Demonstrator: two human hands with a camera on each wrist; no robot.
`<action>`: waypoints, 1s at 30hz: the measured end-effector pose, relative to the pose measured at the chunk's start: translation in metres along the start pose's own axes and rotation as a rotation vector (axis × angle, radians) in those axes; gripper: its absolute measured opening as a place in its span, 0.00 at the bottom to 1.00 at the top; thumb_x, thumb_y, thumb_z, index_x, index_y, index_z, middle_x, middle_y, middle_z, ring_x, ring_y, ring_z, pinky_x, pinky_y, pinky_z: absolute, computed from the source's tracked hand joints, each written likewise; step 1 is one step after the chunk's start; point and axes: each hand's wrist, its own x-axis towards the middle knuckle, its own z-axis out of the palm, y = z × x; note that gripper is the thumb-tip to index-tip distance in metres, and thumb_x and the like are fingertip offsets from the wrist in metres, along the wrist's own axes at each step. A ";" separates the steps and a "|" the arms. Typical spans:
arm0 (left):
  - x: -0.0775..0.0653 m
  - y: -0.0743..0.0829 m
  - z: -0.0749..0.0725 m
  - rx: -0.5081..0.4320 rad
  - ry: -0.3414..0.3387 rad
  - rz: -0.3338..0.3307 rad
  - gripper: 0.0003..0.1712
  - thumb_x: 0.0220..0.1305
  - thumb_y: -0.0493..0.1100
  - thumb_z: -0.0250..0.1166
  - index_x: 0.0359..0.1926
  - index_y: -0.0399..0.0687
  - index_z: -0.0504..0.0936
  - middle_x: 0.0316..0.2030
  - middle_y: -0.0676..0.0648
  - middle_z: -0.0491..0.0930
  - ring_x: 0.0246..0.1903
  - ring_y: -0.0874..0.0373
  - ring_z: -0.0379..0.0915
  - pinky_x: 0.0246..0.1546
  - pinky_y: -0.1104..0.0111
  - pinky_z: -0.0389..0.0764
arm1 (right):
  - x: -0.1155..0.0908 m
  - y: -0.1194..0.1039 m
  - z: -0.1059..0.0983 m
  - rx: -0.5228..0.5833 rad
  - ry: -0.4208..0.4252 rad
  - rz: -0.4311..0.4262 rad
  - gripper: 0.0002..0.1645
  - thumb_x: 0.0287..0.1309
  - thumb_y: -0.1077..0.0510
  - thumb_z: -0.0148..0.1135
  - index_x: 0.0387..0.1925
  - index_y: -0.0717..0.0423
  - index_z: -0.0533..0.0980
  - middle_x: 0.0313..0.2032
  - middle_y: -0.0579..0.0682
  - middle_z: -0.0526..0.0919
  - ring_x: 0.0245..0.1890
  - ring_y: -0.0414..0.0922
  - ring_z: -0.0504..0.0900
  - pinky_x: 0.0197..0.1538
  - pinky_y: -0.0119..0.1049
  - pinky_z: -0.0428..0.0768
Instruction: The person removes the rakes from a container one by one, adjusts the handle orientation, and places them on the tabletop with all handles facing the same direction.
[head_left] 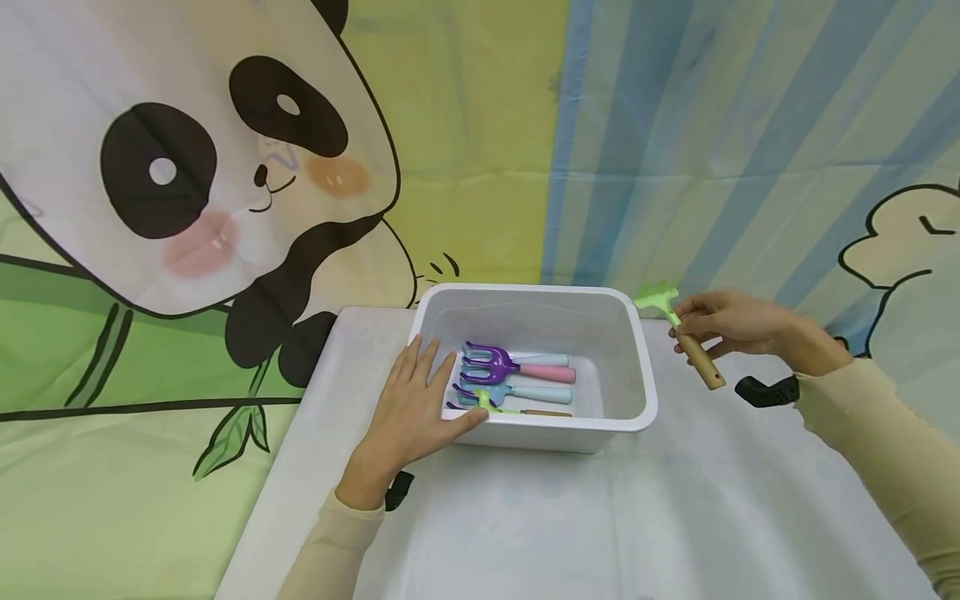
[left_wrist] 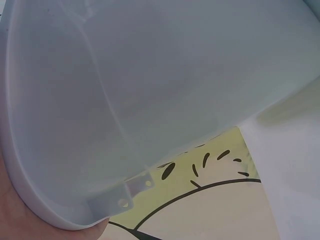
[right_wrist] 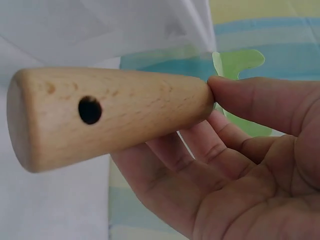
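My right hand (head_left: 738, 323) pinches a small hand rake (head_left: 699, 358) with a light green head and a wooden handle, beyond the right rim of a white plastic bin (head_left: 643, 392). In the right wrist view the handle (right_wrist: 125, 110) shows a dark hole near its end; thumb and fingers meet beside the green part. My left hand (head_left: 408, 408) rests on the bin's near left corner, fingers extended. Inside lie a purple fork with a pink handle (head_left: 547, 372), blue tools with pale blue handles (head_left: 536, 393), and a green-headed tool (head_left: 486, 402) partly hidden by the near wall.
The bin stands on a white-covered table (head_left: 525, 517). Behind it hangs a printed cloth (head_left: 465, 150) with a panda and blue stripes, close to the bin's far side. Black straps or mounts (head_left: 767, 392) sit at both wrists.
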 end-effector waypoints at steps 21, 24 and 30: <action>-0.001 -0.001 0.000 -0.009 0.011 0.001 0.61 0.58 0.84 0.46 0.73 0.40 0.66 0.75 0.34 0.54 0.76 0.37 0.36 0.74 0.49 0.39 | 0.040 0.092 0.007 0.181 0.143 0.086 0.34 0.76 0.60 0.50 0.68 0.74 0.46 0.49 0.62 0.79 0.48 0.56 0.83 0.50 0.52 0.81; -0.001 -0.001 0.001 -0.018 0.012 0.005 0.61 0.58 0.84 0.45 0.73 0.40 0.66 0.75 0.34 0.53 0.76 0.37 0.36 0.74 0.49 0.39 | 0.047 0.099 0.008 0.176 0.158 0.107 0.33 0.75 0.60 0.50 0.68 0.75 0.48 0.50 0.64 0.78 0.49 0.57 0.82 0.48 0.50 0.81; -0.001 -0.001 0.002 -0.016 0.004 0.003 0.61 0.58 0.84 0.45 0.73 0.40 0.65 0.75 0.35 0.53 0.76 0.38 0.34 0.74 0.48 0.40 | 0.057 0.112 0.010 0.187 0.172 0.131 0.27 0.75 0.61 0.50 0.64 0.74 0.54 0.46 0.62 0.80 0.46 0.56 0.83 0.46 0.50 0.81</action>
